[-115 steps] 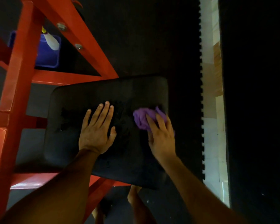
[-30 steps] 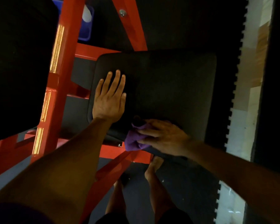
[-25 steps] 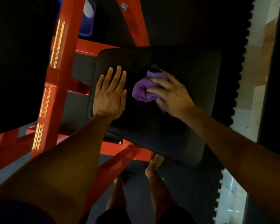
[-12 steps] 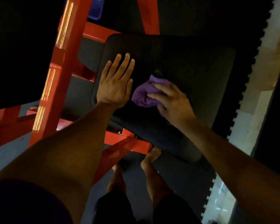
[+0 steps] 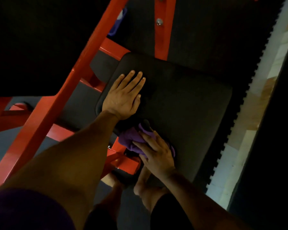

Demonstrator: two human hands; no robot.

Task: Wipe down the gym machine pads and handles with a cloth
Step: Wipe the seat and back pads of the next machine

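Observation:
A black seat pad (image 5: 186,112) of the gym machine lies below me, mounted on a red steel frame (image 5: 60,100). My left hand (image 5: 123,97) rests flat on the pad's left part, fingers straight and spread. My right hand (image 5: 156,155) presses a crumpled purple cloth (image 5: 131,140) against the pad's near left edge, fingers laid over the cloth. Part of the cloth is hidden under that hand.
A red upright (image 5: 162,29) with bolts rises behind the pad. A blue container (image 5: 116,22) shows past the frame at the top. Black rubber floor mats with a toothed edge (image 5: 239,113) border pale flooring on the right. My bare feet (image 5: 145,185) stand under the pad's near edge.
My right hand has drawn the cloth from the pad's middle back to its near left edge. My left hand stays flat on the pad. The view has tilted.

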